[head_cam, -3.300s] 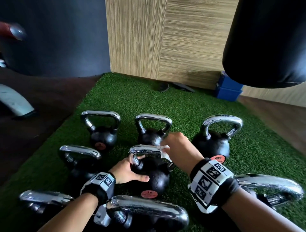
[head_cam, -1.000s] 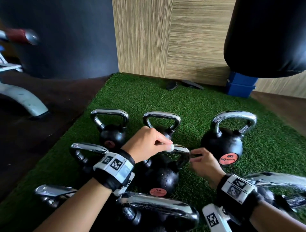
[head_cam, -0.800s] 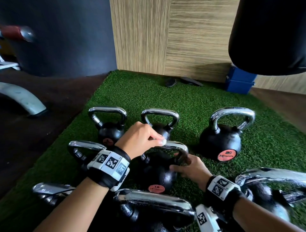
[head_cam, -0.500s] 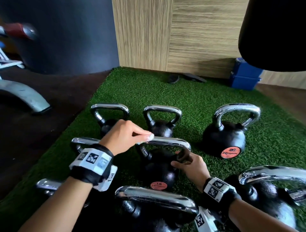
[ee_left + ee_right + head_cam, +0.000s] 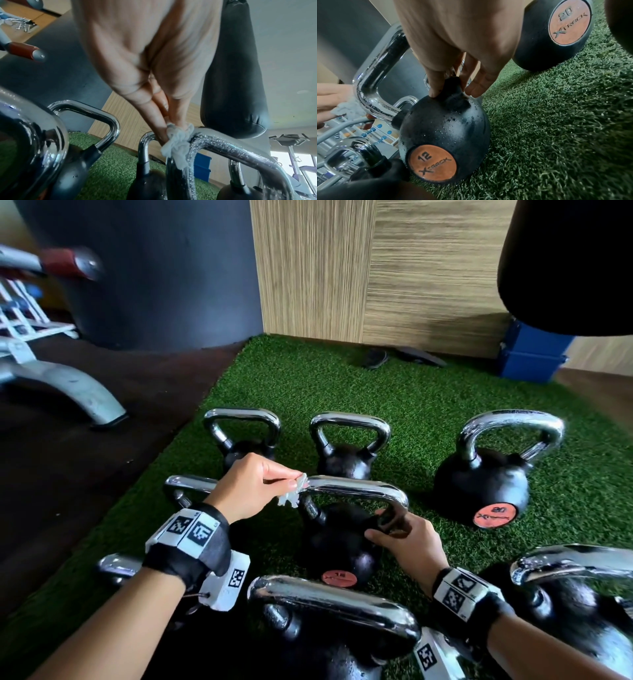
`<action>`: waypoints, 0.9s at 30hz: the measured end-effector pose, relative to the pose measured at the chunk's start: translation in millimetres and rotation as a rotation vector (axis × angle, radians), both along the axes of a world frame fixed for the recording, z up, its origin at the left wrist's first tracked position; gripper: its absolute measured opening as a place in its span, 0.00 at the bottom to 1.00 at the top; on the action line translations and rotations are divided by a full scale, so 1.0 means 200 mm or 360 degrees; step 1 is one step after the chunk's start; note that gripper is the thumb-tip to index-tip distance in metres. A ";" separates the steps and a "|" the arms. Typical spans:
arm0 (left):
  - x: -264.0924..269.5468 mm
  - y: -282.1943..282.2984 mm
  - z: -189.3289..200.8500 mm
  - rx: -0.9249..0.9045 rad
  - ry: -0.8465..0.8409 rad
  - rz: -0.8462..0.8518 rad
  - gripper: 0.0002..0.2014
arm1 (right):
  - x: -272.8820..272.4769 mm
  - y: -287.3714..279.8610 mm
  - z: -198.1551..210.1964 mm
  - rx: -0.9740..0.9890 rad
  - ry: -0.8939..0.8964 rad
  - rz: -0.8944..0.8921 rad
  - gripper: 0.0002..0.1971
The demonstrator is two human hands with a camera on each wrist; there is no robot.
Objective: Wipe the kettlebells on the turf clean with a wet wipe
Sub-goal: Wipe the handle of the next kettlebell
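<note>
Since the frame 3.3 s ago the wipe has been passed from the right hand to the left, and the steadying grip has been taken over by the right.

Far left of the left hand, a grey curved metal bench foot (image 5: 73,392) is seen on the dark floor.

Left hand (image 5: 251,486): fingers and thumb are pressed together, pinching a crumpled white wet wipe (image 5: 292,495). In the left wrist view the wipe (image 5: 176,143) is held against the left bend of a chrome handle beaded with droplets (image 5: 240,152).

Between the hands: the handle belongs to a black round kettlebell with an orange "12" disc (image 5: 337,546), standing on the green turf mat (image 5: 342,385). Its wet body is shown in the right wrist view (image 5: 447,129).

Right hand (image 5: 407,542): the base of the handle's right leg is gripped, thumb on one side and fingers curled on the other (image 5: 435,79).

Beyond the hands, two smaller black kettlebells with chrome handles are noted (image 5: 241,436) (image 5: 347,453). Nearer than the hands, a large chrome handle of another kettlebell (image 5: 334,607) is seen.

Right of the right hand: a larger black kettlebell with an orange "20" disc (image 5: 486,484), well apart from the gripped one. Further right and beyond, blue boxes (image 5: 529,357) sit under a hanging black punching bag (image 5: 568,258).
</note>
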State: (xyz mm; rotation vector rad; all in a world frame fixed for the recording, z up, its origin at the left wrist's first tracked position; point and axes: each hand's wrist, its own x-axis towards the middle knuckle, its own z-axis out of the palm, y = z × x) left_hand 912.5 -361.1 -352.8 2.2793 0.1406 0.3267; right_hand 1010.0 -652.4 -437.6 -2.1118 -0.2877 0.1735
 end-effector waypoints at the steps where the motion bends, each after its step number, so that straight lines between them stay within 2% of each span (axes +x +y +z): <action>1: 0.00 0.00 0.00 -0.0001 0.0016 0.0015 0.10 | 0.00 0.00 0.00 -0.0003 -0.0001 0.0004 0.15; 4: 0.00 0.01 -0.04 -0.0076 0.0166 0.0032 0.10 | 0.00 0.00 0.00 -0.0003 -0.0008 0.0008 0.15; 9: 0.00 0.00 -0.14 -0.0441 0.0146 0.0075 0.13 | 0.01 0.00 0.00 0.0002 -0.0028 0.0049 0.16; 12: 0.01 -0.01 -0.20 -0.0637 0.0285 0.0170 0.10 | 0.01 -0.01 -0.01 0.0010 -0.0030 0.0044 0.19; 16: 0.02 -0.08 -0.29 -0.0553 0.0475 0.0086 0.06 | 0.01 0.00 0.00 0.0032 -0.0005 0.0057 0.19; 19: 0.05 -0.07 -0.27 -0.0583 0.0595 0.0037 0.04 | 0.01 0.00 0.02 0.0062 0.0004 0.0072 0.18; 20: 0.06 -0.06 -0.25 -0.0526 0.0652 0.0032 0.06 | 0.00 0.00 0.03 0.0064 0.0003 0.0083 0.18; 21: 0.06 -0.06 -0.23 -0.0433 0.0680 0.0052 0.12 | 0.00 0.00 0.03 0.0055 0.0003 0.0096 0.19; 23: 0.06 -0.08 -0.22 -0.0388 0.0625 0.0152 0.18 | 0.00 0.00 0.05 0.0000 0.0016 0.0115 0.19; 27: 0.07 -0.13 -0.23 -0.0535 0.0501 0.0209 0.14 | 0.00 -0.02 0.06 -0.0130 0.0004 0.0131 0.18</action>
